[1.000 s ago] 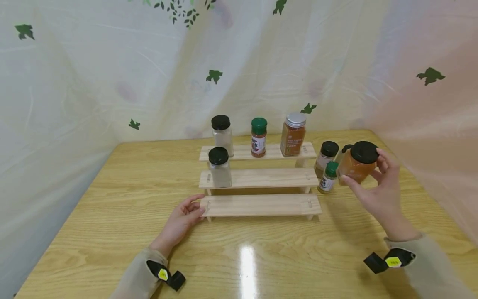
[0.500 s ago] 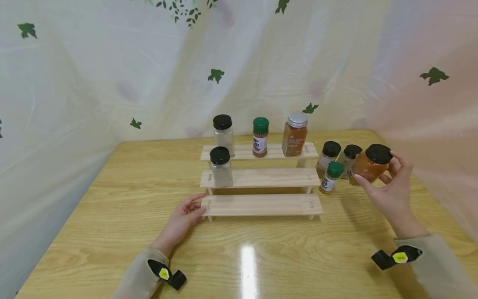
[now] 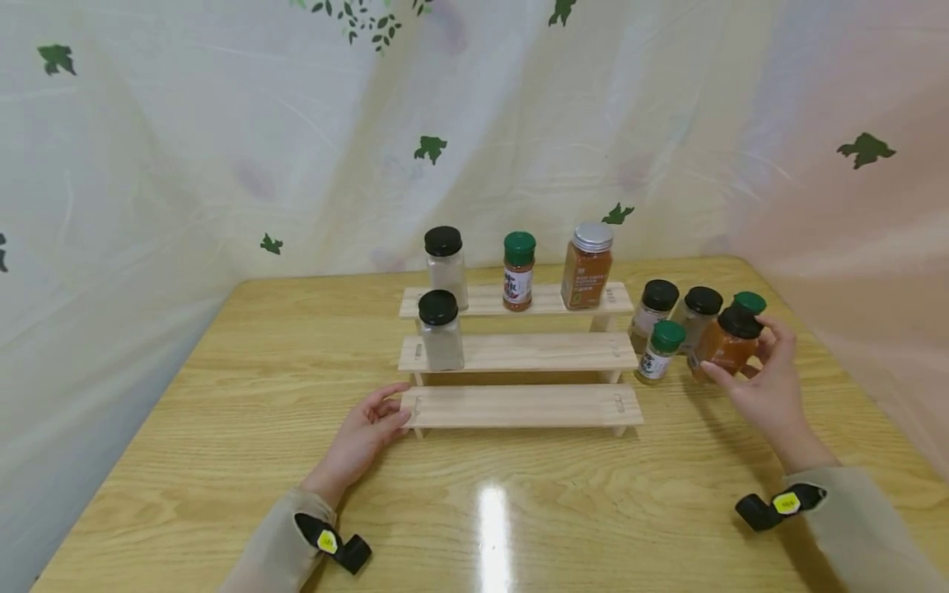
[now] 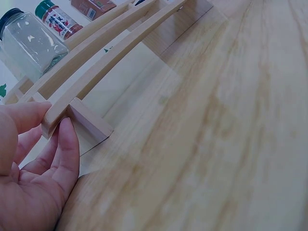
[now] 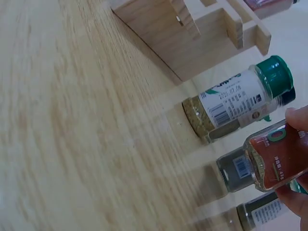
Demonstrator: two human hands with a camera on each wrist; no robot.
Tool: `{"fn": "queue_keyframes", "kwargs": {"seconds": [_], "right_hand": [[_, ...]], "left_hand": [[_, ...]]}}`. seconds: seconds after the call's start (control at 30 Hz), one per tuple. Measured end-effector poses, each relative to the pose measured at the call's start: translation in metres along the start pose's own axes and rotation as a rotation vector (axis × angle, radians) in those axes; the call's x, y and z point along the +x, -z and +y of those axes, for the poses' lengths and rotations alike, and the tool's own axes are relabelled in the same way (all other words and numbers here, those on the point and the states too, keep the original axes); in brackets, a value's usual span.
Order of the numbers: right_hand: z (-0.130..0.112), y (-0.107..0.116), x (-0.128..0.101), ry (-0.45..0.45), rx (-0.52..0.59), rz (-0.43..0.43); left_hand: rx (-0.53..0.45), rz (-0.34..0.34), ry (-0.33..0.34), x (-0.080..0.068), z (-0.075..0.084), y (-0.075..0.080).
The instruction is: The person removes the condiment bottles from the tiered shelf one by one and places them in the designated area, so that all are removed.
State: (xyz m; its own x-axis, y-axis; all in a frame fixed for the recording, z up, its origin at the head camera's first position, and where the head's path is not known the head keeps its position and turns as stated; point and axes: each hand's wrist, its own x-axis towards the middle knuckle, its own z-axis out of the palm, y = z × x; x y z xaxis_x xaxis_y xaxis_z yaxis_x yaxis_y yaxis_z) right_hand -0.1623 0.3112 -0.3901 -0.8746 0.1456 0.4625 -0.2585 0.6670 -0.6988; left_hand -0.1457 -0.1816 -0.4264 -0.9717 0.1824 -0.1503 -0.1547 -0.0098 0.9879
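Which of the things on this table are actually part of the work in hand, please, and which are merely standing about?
In hand: orange spice jar, gripped by the right hand; stepped wooden rack, its lowest end touched by the left hand.

Standing about: four small jars beside the rack; curtain behind.

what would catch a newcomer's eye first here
The three-tiered pale wooden step rack stands mid-table with four spice jars on its upper tiers. To its right, the right hand grips an orange-filled, black-capped glass jar among loose jars. The left hand touches the rack's lowest step.
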Motion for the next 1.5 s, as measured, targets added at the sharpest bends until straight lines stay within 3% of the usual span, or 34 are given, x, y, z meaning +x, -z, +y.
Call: {"fn": "queue_keyframes", "kwargs": {"seconds": [0.27,0.5,1.5], "right_hand": [[0.011,-0.002,0.001,-0.062,-0.03,-0.078],[0.017,-0.006,0.001,-0.056,-0.018,-0.107],[0.016,-0.01,0.006,-0.06,-0.022,-0.146]], "left_hand": [[0.0,0.005,0.007,0.0,0.0,-0.001],[0.01,0.01,0.016,0.001,0.0,-0.001],[0.011,0.012,0.013,0.0,0.0,-0.001]]}}
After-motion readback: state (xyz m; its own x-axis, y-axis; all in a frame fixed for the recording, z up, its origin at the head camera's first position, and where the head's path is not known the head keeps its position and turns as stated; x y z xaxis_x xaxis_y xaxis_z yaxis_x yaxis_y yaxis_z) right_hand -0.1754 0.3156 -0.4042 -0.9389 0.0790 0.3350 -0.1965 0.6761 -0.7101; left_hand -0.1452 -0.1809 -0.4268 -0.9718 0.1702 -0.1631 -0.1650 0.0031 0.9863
